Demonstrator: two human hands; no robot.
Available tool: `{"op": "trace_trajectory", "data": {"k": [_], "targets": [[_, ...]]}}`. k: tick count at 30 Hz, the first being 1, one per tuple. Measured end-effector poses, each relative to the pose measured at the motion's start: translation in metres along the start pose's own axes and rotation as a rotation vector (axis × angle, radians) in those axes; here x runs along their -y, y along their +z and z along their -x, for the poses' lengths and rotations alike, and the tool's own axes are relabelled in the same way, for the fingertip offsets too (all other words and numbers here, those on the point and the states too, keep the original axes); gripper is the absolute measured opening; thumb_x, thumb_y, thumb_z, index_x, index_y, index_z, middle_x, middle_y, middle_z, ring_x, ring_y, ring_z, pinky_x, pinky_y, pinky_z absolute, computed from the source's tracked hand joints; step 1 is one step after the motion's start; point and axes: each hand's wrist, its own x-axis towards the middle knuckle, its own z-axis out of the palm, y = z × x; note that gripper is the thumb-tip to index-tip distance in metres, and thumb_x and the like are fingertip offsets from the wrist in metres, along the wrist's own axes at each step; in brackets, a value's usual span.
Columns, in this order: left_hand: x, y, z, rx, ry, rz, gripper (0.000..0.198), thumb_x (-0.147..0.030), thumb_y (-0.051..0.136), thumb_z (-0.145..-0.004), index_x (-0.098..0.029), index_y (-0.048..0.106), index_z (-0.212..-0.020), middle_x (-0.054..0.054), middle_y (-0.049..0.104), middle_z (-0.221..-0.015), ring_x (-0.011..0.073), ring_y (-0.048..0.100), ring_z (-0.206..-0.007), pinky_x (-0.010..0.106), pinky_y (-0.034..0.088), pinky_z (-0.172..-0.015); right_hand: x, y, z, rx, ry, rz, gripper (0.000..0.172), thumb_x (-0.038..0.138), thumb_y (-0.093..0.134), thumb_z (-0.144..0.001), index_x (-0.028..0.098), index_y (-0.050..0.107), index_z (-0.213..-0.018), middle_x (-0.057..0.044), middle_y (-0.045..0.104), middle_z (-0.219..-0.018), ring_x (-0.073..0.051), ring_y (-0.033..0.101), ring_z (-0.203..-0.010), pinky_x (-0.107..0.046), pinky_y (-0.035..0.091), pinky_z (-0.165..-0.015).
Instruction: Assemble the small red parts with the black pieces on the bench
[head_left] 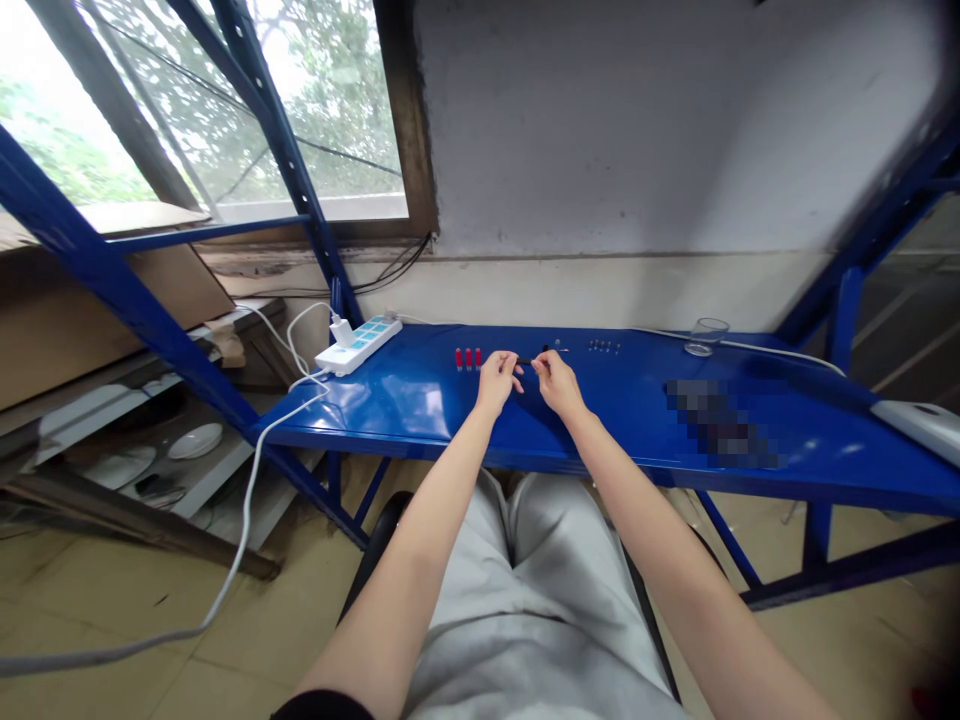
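Observation:
My left hand (497, 381) and my right hand (557, 382) meet over the blue table. Between their fingertips they pinch a short, slim black cylinder (525, 362), one end in each hand; its exact kind is too small to make out. Just left of my left hand stand red cylinders (468, 358) in a row, with paler lower ends. Beyond my right hand lie a small dark piece (545, 349) and a tiny light one, partly hidden by the fingers. Farther right, several tiny metallic pieces (604, 347) lie in a group.
A white power strip (360, 344) with a plug stands at the table's (397, 400) back left, its cable hanging over the edge. A clear glass (706, 337) is at the back right. A blurred dark object (712, 420) and a white device (922, 430) lie right.

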Motion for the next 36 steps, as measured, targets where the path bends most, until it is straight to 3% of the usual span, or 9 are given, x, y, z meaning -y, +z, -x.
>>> {"op": "trace_trajectory", "data": {"k": [5, 9, 21, 36], "targets": [[0.000, -0.002, -0.001, 0.010, -0.021, 0.050, 0.015, -0.030, 0.050, -0.083, -0.015, 0.048, -0.086, 0.000, 0.058, -0.069, 0.0041, 0.051, -0.037, 0.015, 0.030, -0.036, 0.001, 0.000, 0.001, 0.048, 0.053, 0.013, 0.028, 0.039, 0.030, -0.090, 0.020, 0.050, -0.097, -0.005, 0.062, -0.081, -0.018, 0.057, -0.071, -0.025, 0.037, -0.063], [0.000, -0.002, -0.001, 0.038, -0.026, 0.068, 0.014, -0.029, 0.049, -0.084, -0.016, 0.048, -0.087, 0.000, 0.058, -0.070, 0.0043, 0.051, -0.037, 0.015, 0.031, -0.036, 0.002, -0.001, 0.001, 0.062, 0.039, 0.014, 0.033, 0.041, 0.025, -0.091, 0.021, 0.052, -0.090, -0.004, 0.062, -0.078, -0.017, 0.057, -0.070, -0.025, 0.037, -0.063], [-0.010, -0.001, 0.000, 0.017, -0.033, 0.121, 0.018, -0.032, 0.051, -0.083, -0.014, 0.051, -0.084, -0.003, 0.053, -0.063, 0.0012, 0.042, -0.033, 0.016, 0.028, -0.035, 0.004, -0.004, 0.002, -0.096, -0.159, 0.021, 0.031, 0.038, 0.030, -0.091, 0.020, 0.054, -0.084, -0.005, 0.060, -0.072, -0.015, 0.053, -0.063, -0.024, 0.034, -0.059], [-0.007, -0.003, -0.002, -0.062, -0.030, 0.156, 0.016, -0.030, 0.050, -0.084, -0.014, 0.051, -0.082, -0.004, 0.051, -0.059, 0.0017, 0.039, -0.032, 0.017, 0.027, -0.034, 0.010, -0.005, 0.004, -0.085, -0.143, 0.086, 0.027, 0.033, 0.033, -0.090, 0.020, 0.057, -0.094, -0.008, 0.064, -0.092, -0.018, 0.059, -0.076, -0.025, 0.039, -0.063]]}}
